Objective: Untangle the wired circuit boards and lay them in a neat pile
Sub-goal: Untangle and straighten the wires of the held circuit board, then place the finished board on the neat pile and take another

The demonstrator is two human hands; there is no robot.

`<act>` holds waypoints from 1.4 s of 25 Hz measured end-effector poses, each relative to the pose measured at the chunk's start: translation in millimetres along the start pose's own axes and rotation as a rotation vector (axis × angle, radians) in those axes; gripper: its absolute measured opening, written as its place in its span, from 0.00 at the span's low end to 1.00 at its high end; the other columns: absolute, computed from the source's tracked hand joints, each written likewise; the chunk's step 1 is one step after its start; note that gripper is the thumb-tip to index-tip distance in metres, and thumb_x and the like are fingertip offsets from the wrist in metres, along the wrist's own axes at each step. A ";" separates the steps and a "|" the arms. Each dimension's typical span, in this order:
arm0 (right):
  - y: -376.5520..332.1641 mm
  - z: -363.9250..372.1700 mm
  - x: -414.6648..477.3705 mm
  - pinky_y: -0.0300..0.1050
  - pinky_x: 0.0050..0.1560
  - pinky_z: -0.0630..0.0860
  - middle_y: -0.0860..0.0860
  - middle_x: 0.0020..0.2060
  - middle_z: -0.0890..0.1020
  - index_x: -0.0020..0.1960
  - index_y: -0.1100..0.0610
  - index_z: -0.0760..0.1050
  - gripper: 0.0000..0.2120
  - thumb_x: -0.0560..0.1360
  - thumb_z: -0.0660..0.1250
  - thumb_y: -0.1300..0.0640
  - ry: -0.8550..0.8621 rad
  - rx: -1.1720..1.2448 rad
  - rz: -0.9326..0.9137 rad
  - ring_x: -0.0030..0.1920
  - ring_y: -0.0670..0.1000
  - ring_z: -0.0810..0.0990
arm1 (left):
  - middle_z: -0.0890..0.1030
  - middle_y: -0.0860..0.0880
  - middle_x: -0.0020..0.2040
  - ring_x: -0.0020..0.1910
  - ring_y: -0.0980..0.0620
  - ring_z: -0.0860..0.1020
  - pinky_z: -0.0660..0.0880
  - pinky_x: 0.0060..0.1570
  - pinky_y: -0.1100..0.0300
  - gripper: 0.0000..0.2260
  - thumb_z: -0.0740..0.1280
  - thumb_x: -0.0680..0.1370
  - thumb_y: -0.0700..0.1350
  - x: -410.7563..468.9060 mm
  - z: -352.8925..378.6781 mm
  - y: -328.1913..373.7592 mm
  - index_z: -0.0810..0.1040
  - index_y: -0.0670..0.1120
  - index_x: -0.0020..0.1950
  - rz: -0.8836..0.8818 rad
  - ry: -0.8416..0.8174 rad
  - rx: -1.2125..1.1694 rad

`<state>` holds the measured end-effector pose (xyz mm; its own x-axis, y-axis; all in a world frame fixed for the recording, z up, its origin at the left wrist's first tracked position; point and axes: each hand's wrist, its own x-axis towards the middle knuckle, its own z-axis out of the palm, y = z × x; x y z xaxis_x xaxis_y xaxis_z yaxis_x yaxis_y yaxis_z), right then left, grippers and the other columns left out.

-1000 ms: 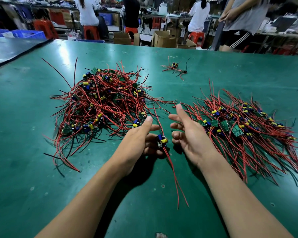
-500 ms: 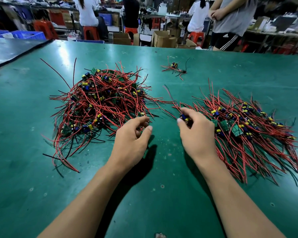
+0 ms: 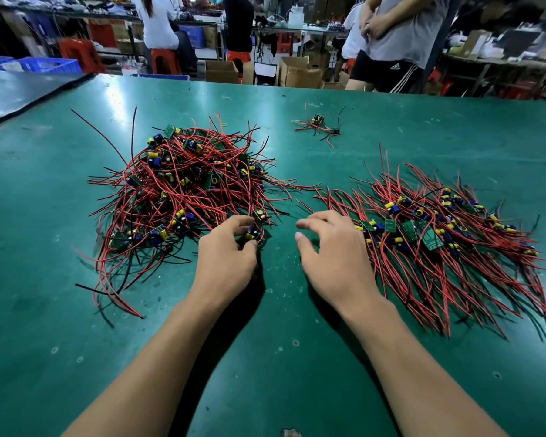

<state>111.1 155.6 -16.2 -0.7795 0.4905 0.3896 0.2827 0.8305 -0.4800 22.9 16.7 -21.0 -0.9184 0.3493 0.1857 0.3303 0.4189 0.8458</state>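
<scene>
Our left hand pinches wired board at near edge of tangled heap. Our right hand loosely spread, empty, just beside neat pile on green table. We read adidas logo on bystander's black shorts.

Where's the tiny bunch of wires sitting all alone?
On the green table, a tangled heap lies left and a neat pile right. Beyond the gap between them, nearer the far edge, sits the small cluster. It touches neither and has only a few wires.

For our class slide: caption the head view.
Left hand grips a board at the tangled heap; right hand open beside the neat pile.
</scene>
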 end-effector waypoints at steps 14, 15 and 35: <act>18.4 -4.1 8.0 0.47 0.59 0.68 0.48 0.54 0.83 0.55 0.53 0.84 0.09 0.79 0.68 0.51 0.117 0.001 0.060 0.57 0.50 0.78 | 0.84 0.57 0.41 0.42 0.60 0.82 0.78 0.47 0.56 0.08 0.75 0.74 0.43 -17.5 8.8 8.3 0.81 0.49 0.51 0.256 0.134 -0.189; 14.4 -3.6 7.5 0.44 0.55 0.72 0.48 0.48 0.85 0.51 0.53 0.85 0.09 0.79 0.68 0.51 0.132 0.139 0.055 0.50 0.47 0.79 | 0.84 0.56 0.42 0.42 0.60 0.82 0.78 0.47 0.56 0.08 0.75 0.74 0.43 -18.8 10.5 8.4 0.82 0.48 0.52 0.284 0.121 -0.189; 6.8 -8.4 10.6 0.29 0.31 0.71 0.45 0.37 0.82 0.58 0.54 0.80 0.13 0.75 0.71 0.64 0.078 0.606 0.360 0.26 0.38 0.75 | 0.73 0.48 0.65 0.47 0.51 0.79 0.75 0.55 0.57 0.10 0.71 0.74 0.37 -13.0 5.1 2.2 0.83 0.47 0.53 0.206 0.249 0.025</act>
<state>109.5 168.6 -8.8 -0.6474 0.7431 0.1693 0.1362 0.3313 -0.9336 36.7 17.4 -24.1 -0.8558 0.2142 0.4709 0.5171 0.3818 0.7661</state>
